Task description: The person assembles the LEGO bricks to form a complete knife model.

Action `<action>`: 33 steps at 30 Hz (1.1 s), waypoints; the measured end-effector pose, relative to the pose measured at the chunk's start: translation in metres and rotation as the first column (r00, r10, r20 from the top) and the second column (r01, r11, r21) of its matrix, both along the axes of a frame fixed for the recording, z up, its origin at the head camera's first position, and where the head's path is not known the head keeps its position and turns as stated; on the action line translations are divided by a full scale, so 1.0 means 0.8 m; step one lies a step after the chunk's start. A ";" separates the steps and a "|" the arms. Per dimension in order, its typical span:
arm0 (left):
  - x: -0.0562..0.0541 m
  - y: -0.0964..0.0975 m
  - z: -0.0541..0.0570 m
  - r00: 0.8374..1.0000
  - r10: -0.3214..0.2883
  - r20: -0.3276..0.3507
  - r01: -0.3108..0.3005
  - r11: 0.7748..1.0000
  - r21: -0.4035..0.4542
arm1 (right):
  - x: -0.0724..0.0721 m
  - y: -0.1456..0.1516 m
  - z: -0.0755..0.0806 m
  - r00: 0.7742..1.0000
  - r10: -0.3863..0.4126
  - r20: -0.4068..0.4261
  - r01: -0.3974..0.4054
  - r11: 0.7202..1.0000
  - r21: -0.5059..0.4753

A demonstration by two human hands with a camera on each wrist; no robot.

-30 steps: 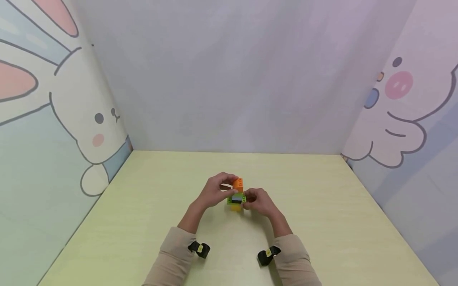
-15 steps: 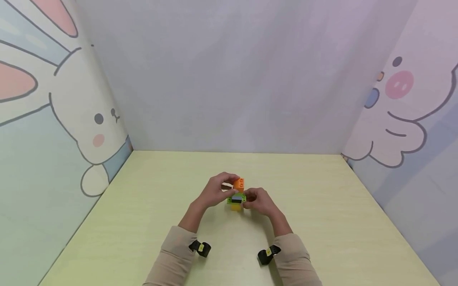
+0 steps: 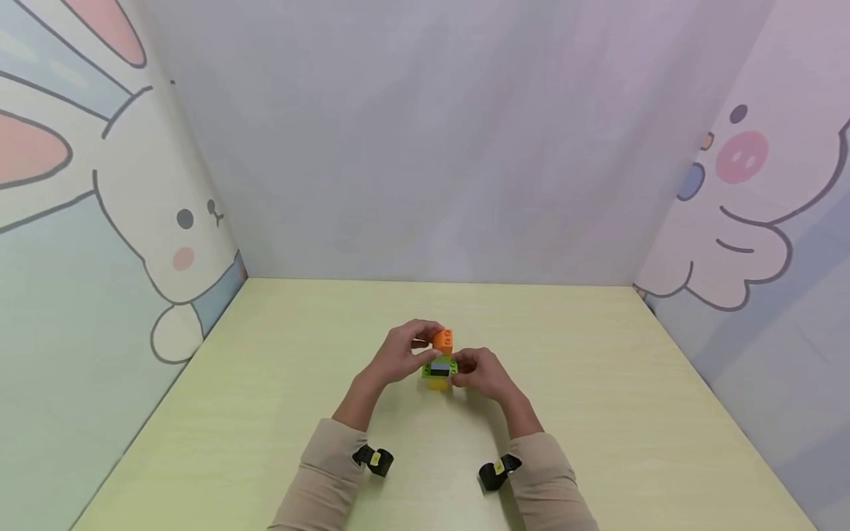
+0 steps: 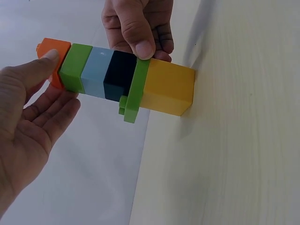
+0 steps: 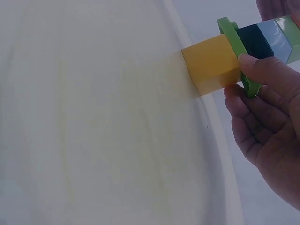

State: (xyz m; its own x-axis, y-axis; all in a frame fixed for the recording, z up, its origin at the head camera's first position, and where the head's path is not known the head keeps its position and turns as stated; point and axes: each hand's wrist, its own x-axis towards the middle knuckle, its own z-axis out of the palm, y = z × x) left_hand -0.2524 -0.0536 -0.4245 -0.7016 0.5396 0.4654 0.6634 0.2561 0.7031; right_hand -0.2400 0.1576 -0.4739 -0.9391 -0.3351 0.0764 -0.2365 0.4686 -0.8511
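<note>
A tower of toy building bricks stands on the table, joined one on another. At its foot is a yellow brick, then a wider flat green plate, a dark brick, a light blue brick and a green brick. On top sits an orange brick, pinched between the thumb and fingers of my left hand. My right hand grips the end of the green plate low on the tower, thumb on its edge.
The pale wooden table runs to a grey cloth backdrop. Side panels carry a cartoon rabbit on the left and a pink-nosed cartoon animal on the right. A black wrist camera is strapped to each sleeve.
The orange brick tilts or shifts very slightly under my left hand. My right hand keeps its hold on the green plate, and the tower stays in place.
</note>
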 end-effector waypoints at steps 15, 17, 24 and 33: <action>0.002 0.000 0.007 1.000 -0.019 0.014 0.019 1.000 -0.019 | -0.001 0.001 -0.002 1.000 -0.005 0.006 0.005 1.000 0.002; -0.002 0.000 0.003 1.000 -0.018 0.000 0.018 0.999 -0.035 | 0.000 0.001 -0.001 1.000 -0.006 0.004 0.006 1.000 0.002; -0.004 0.003 0.003 0.998 -0.039 -0.043 0.034 0.994 -0.108 | 0.001 0.002 0.000 1.000 0.000 -0.007 0.000 1.000 0.005; -0.005 -0.001 -0.001 0.998 -0.060 -0.016 0.058 0.994 -0.090 | 0.000 0.001 0.000 1.000 -0.003 0.010 0.003 1.000 0.004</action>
